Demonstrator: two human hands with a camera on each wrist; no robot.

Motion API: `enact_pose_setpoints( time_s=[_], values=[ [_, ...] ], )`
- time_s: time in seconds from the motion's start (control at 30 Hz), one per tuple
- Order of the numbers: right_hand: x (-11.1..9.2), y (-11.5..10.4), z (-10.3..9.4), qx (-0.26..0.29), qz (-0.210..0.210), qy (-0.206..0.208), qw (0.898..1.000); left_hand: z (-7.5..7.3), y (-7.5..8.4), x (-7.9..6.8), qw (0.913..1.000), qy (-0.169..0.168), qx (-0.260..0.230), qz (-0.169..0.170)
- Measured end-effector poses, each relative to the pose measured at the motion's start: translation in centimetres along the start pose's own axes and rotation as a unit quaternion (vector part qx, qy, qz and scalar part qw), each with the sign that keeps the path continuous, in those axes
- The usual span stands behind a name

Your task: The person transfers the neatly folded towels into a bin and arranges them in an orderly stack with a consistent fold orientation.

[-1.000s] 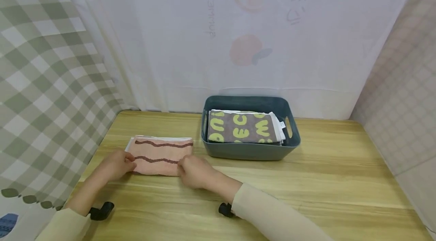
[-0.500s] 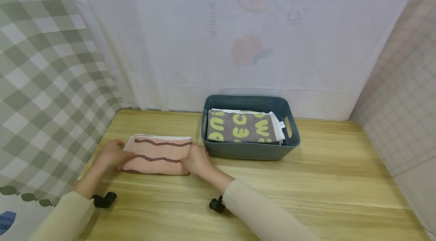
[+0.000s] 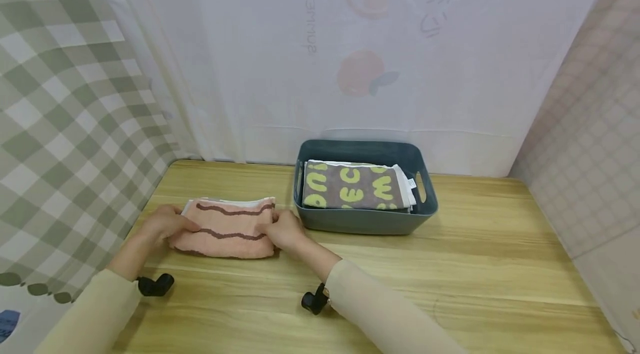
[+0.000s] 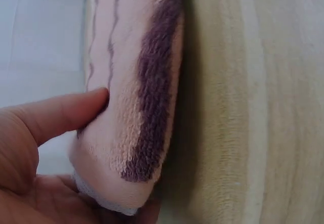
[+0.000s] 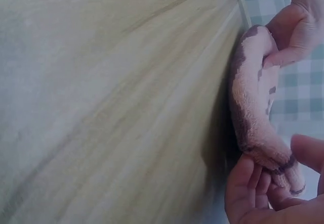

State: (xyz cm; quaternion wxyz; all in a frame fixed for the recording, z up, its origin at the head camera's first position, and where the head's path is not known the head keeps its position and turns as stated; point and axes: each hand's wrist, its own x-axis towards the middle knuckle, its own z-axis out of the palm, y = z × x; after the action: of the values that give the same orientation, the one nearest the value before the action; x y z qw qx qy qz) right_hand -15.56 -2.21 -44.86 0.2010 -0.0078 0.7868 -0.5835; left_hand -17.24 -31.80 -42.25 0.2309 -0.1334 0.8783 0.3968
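A folded pink towel (image 3: 227,227) with wavy brown stripes is held between both hands at the left of the table. My left hand (image 3: 167,223) grips its left end, thumb on top and fingers underneath, as the left wrist view shows on the towel (image 4: 126,133). At the other end my right hand (image 3: 286,230) pinches the right edge, thumb above and fingers curled below. In the right wrist view the towel (image 5: 255,97) sags a little between the hands, and a shadow lies beside it on the wood.
Right of the towel stands a dark teal basket (image 3: 370,222) holding a folded brown towel (image 3: 352,187) with yellow letters and a white label. A white curtain (image 3: 250,65) hangs behind the wooden table (image 3: 475,265). Checked cloth (image 3: 60,93) borders the left side.
Both hands have shifted from the towel's near corners to its two ends and slid fingers beneath it. The towel's ends now bend up slightly. The basket stays in place.
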Motion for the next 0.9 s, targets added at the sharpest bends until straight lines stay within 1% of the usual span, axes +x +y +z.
enact_pose_setpoints(
  time_s=[0.17, 0.27, 0.33, 0.43, 0.53, 0.6, 0.63, 0.77, 0.83, 0.9],
  values=[
    [-0.3, -0.6, -0.2, -0.001, -0.002, -0.005, 1.0, -0.3, 0.2, -0.4, 0.9979, -0.026, -0.059, -0.002],
    [-0.5, -0.7, -0.3, -0.012, -0.018, -0.01, 1.0, -0.4, 0.2, -0.6, 0.9934, -0.038, -0.108, 0.0],
    [-0.7, -0.8, -0.4, -0.016, -0.035, -0.011, 0.999, -0.5, 0.2, -0.8, 0.9891, -0.048, -0.14, 0.005],
    [-1.2, -1.4, -0.8, -0.024, -0.061, -0.012, 0.998, -1.0, 0.4, -1.5, 0.9866, -0.058, -0.151, 0.019],
    [-1.9, -2.4, -1.5, -0.038, -0.083, -0.015, 0.996, -1.7, 0.8, -2.2, 0.9868, -0.068, -0.145, 0.027],
    [-2.4, -3.2, -2.0, -0.048, -0.098, -0.019, 0.994, -2.2, 1.0, -2.6, 0.9837, -0.077, -0.16, 0.027],
    [-2.7, -3.5, -2.3, -0.051, -0.106, -0.019, 0.993, -2.3, 1.1, -2.7, 0.9819, -0.077, -0.172, 0.025],
    [-3.6, -4.9, -3.2, -0.048, -0.121, -0.028, 0.991, -3.0, 1.7, -3.4, 0.9758, -0.049, -0.211, 0.025],
    [-3.9, -5.5, -3.7, -0.039, -0.126, -0.035, 0.991, -3.3, 2.1, -3.8, 0.9736, -0.03, -0.224, 0.029],
    [-4.1, -6.1, -4.3, -0.021, -0.127, -0.044, 0.991, -3.5, 2.5, -4.0, 0.9685, -0.02, -0.245, 0.039]
  ],
)
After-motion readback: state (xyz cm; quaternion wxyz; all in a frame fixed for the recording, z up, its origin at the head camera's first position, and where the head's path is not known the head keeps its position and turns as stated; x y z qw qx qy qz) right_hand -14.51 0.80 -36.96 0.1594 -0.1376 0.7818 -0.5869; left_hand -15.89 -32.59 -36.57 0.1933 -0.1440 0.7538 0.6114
